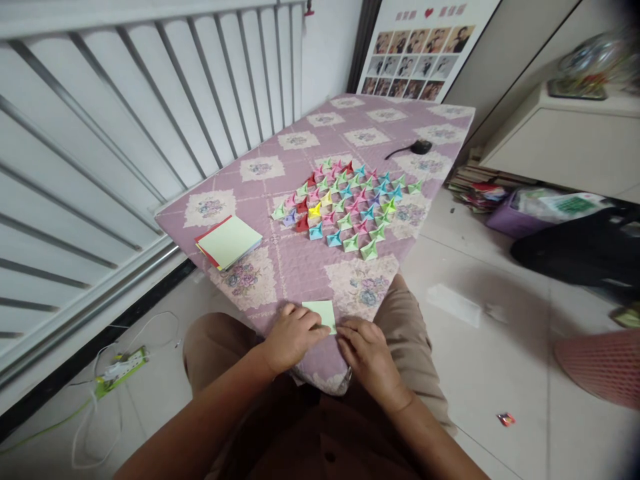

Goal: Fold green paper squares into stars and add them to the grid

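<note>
A pale green square of paper [323, 312] lies flat near the close end of the table. My left hand [295, 333] rests over its left side, fingers bent and thumb along the lower edge, holding it. At the lower right corner, my right hand [367, 347] has its curled fingers and thumb closed together on the paper's edge; its fingertips are partly hidden. Beyond them stand rows of several small folded paper pieces [345, 205] in green, pink, red, blue and yellow. To the left sits a stack of coloured paper sheets [230, 241], a pale green one on top.
A purple floral cloth [305, 280] covers the narrow-ended table. A black object with a short cable [421, 147] lies at the far right. A white radiator [125, 120] borders the left. On the floor are a power strip [123, 370] and a pink basket [600, 367].
</note>
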